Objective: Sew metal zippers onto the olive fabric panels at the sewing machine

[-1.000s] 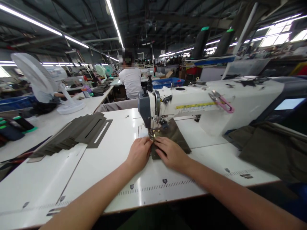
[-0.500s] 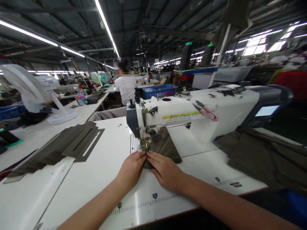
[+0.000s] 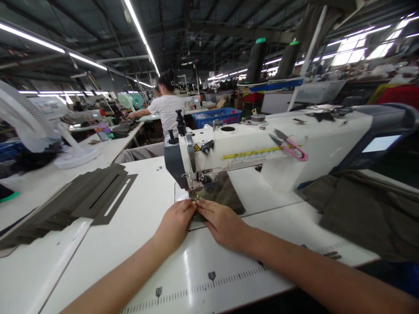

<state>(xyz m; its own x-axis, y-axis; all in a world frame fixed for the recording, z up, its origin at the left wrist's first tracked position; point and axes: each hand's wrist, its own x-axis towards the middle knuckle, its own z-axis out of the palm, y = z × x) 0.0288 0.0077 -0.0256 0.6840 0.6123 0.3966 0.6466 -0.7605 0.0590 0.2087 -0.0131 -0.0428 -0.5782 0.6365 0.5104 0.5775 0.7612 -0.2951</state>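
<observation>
Dark fabric [image 3: 231,196] lies on the tabletop [image 3: 137,248], partly beneath the sewing machine [image 3: 252,144], reaching in front of the presser foot [image 3: 194,195]. Our left hand [image 3: 175,220] and right hand [image 3: 224,222] rest on it there, fingers [image 3: 186,204] nearly meeting; whether either grip is pinched on the fabric, we cannot make out. We should guide it lightly, with even pressure from both sides, fingers clear of that foot.

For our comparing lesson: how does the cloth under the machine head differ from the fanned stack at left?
Left hand and right hand touch the cloth; neither touches the stack. The stack fans out in overlapping pieces; the cloth lies mostly flat. Long slots show in the stack, none in the cloth's visible part. Both look dark.
</observation>
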